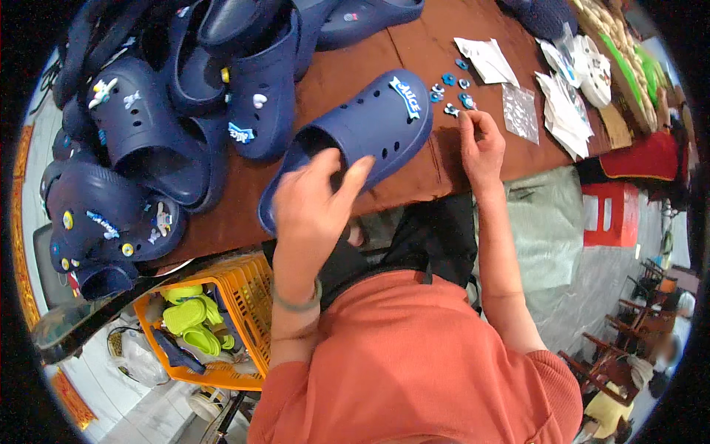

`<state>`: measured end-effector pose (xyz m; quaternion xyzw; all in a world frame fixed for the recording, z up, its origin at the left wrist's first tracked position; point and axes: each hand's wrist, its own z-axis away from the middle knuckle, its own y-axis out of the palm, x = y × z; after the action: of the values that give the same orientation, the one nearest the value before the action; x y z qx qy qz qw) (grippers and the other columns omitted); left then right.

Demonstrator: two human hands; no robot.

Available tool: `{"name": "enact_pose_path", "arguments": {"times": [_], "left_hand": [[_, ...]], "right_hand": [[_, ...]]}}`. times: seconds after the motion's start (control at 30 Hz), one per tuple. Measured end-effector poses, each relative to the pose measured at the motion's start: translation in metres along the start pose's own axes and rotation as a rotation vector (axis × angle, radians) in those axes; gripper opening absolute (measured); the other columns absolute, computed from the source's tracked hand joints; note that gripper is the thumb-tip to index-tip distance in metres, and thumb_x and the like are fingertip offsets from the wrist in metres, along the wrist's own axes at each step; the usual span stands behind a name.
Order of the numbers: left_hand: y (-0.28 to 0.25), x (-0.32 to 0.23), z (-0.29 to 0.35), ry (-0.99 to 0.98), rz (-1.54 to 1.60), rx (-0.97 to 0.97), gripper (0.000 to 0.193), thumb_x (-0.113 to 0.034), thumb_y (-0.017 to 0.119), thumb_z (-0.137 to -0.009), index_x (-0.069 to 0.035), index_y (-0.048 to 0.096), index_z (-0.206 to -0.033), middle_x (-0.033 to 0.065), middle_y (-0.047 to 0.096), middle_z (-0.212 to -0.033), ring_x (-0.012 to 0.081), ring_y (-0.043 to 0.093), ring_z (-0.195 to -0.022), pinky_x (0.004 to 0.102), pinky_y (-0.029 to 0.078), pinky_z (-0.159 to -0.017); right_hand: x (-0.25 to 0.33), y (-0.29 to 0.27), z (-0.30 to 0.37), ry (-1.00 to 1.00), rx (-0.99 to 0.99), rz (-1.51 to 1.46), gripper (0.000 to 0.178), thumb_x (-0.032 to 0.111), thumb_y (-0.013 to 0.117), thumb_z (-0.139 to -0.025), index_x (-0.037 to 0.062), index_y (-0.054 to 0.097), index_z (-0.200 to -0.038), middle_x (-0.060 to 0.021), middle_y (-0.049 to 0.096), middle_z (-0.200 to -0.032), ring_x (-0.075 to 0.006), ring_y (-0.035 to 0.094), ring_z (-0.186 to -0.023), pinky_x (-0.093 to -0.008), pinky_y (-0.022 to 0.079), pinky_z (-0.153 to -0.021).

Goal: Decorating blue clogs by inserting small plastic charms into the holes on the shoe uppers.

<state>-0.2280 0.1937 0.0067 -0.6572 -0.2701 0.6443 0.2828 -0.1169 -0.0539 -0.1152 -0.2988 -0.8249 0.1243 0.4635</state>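
Observation:
A dark blue clog (370,122) lies at the middle of the table's front edge, its toe pointing to the far right. A light blue banner-shaped charm (405,98) is fixed near its toe; several other holes show bare. My left hand (318,196), slightly blurred, is over the clog's foot opening with thumb and fingers apart; its fingertips are partly hidden. To the right, my right hand (483,144) has curled fingers, their tips beside a small blue and white shoe charm (451,110). Whatever they pinch is too small to tell. More blue charms (449,78) lie just beyond.
Several navy clogs with charms (255,103) are piled on the left. White packets (487,61), a clear plastic bag (521,113) and a white clog (592,70) lie at the right. Below the table stand an orange crate (255,311) with lime clogs (194,318) and a red stool (614,214).

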Motion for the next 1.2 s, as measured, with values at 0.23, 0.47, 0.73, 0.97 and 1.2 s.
{"name": "enact_pose_path", "arguments": {"times": [0.23,0.47,0.73,0.97,1.2], "left_hand": [[-0.026,-0.006,0.046,0.423,0.351,-0.16,0.041,-0.038,0.054,-0.087,0.001,0.063,-0.098,0.0135,0.066,-0.099,0.0235,0.064,-0.09,0.0346,0.048,-0.083],[-0.028,-0.009,0.059,0.398,0.438,-0.102,0.04,-0.037,0.054,-0.087,0.001,0.063,-0.098,0.0135,0.066,-0.1,0.0242,0.063,-0.091,0.0351,0.048,-0.083],[-0.051,0.01,0.003,0.606,0.502,-0.099,0.039,-0.036,0.055,-0.088,0.0,0.063,-0.098,0.0135,0.065,-0.101,0.0249,0.062,-0.092,0.0357,0.047,-0.083],[-0.045,0.01,-0.003,0.664,0.752,0.153,0.038,-0.035,0.055,-0.088,0.0,0.063,-0.098,0.0135,0.065,-0.102,0.0256,0.062,-0.093,0.0362,0.047,-0.083],[-0.039,-0.005,0.026,0.723,0.793,0.214,0.037,-0.035,0.056,-0.088,0.0,0.063,-0.098,0.0136,0.064,-0.103,0.0263,0.061,-0.094,0.0367,0.047,-0.083]], "right_hand": [[-0.004,0.014,-0.01,0.224,0.022,-0.318,0.02,0.019,0.062,-0.092,0.0012,0.061,-0.084,0.0036,0.056,-0.071,-0.002,0.049,-0.061,-0.0187,0.039,-0.051],[0.013,-0.003,-0.009,0.128,0.057,-0.185,0.018,0.016,0.06,-0.092,0.0006,0.061,-0.084,0.0021,0.055,-0.069,-0.0042,0.048,-0.065,-0.0206,0.041,-0.057],[0.003,-0.008,0.003,0.232,0.094,-0.207,0.013,0.012,0.06,-0.091,-0.001,0.061,-0.087,-0.0014,0.059,-0.075,-0.0062,0.052,-0.073,-0.0225,0.044,-0.065],[0.008,0.004,-0.008,0.24,0.109,-0.233,0.015,0.015,0.063,-0.088,0.0,0.062,-0.085,-0.0065,0.061,-0.071,-0.0084,0.054,-0.066,-0.0261,0.045,-0.061],[0.011,0.001,-0.004,0.215,0.122,-0.212,0.013,0.012,0.063,-0.088,-0.0007,0.062,-0.084,-0.0056,0.063,-0.074,-0.0084,0.055,-0.069,-0.026,0.046,-0.063]]}}
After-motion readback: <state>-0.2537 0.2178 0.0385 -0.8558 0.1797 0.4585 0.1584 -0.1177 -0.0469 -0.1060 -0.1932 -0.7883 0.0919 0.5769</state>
